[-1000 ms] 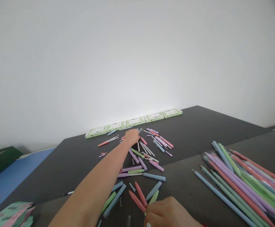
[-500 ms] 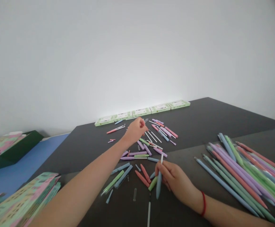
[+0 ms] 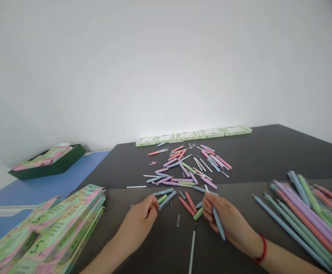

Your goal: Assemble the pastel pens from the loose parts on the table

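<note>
Gripping a slim blue pen barrel (image 3: 219,225), the person's right hand (image 3: 227,215) is held above the near part of a black table (image 3: 262,152). The barrel tilts, its pointed end down toward the table's near edge, and a short white rod (image 3: 206,187) shows above the fingers. A red band (image 3: 261,249) circles that wrist. The left hand (image 3: 140,217), nearer the table's left edge, has its fingers curled in; whether it holds anything cannot be told. Just beside its fingertips lie blue tubes (image 3: 167,200) and a green piece (image 3: 162,199).

Between the hands are two red barrels (image 3: 186,206), a small clear cap (image 3: 178,220) and, close to the right hand, a green barrel (image 3: 198,214). A white refill (image 3: 193,247) points toward the near edge. Beyond the hands, purple, blue, red and green pen parts (image 3: 193,178) with more white refills (image 3: 200,163) scatter toward the far edge, where five flat pale-green boxes (image 3: 211,133) stand in a row by a white wall (image 3: 166,68).

At the table's right side lies a heap of coloured pens (image 3: 302,224). Printed packets (image 3: 54,236) are stacked at the near left corner. Past the left edge, a dark green tray (image 3: 54,167) of pink and green packets (image 3: 47,156) rests on a blue surface (image 3: 94,163).
</note>
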### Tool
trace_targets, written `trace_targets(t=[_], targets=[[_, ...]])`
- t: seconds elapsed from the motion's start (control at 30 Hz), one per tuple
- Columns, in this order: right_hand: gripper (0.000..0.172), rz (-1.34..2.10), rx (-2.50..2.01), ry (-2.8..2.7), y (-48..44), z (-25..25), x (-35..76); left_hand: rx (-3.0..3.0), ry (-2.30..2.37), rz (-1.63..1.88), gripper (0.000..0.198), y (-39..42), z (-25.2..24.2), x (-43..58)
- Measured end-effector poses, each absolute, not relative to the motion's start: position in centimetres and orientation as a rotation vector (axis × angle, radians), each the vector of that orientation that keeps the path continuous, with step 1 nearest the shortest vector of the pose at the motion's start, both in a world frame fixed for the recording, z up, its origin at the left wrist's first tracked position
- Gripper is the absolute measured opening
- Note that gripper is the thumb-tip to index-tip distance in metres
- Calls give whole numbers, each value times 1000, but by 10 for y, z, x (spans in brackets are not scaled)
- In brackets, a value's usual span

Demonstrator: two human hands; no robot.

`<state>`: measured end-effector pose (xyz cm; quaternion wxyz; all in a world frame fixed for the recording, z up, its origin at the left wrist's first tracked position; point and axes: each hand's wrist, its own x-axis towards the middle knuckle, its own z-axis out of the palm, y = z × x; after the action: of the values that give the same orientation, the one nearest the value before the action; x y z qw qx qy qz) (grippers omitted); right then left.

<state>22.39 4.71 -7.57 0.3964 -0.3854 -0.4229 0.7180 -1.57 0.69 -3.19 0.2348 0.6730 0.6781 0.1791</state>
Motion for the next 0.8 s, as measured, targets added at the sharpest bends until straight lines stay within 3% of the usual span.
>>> trace_targets(t=[0.13,0.3,0.43,0.53,0.63,0.8], targets=[[38,1894,-974,-1061,44,-73,226,1980,2026,254,8,19,-28,-6],[30,1945,-929,-1019,46,-70,225,1919,1944,271,6,32,-34,4],[28,1992,-895,-1001,45,-67,223,1744,1700,302,18,35,-32,7],[28,2059,-816,-1007,40,-63,222,1237,1284,415,24,33,-27,15],[28,2122,-742,-1022,38,-61,221,891,985,419,22,30,-27,28],[33,2165,-791,-985,40,-61,221,728,885,463,11,27,-36,43]])
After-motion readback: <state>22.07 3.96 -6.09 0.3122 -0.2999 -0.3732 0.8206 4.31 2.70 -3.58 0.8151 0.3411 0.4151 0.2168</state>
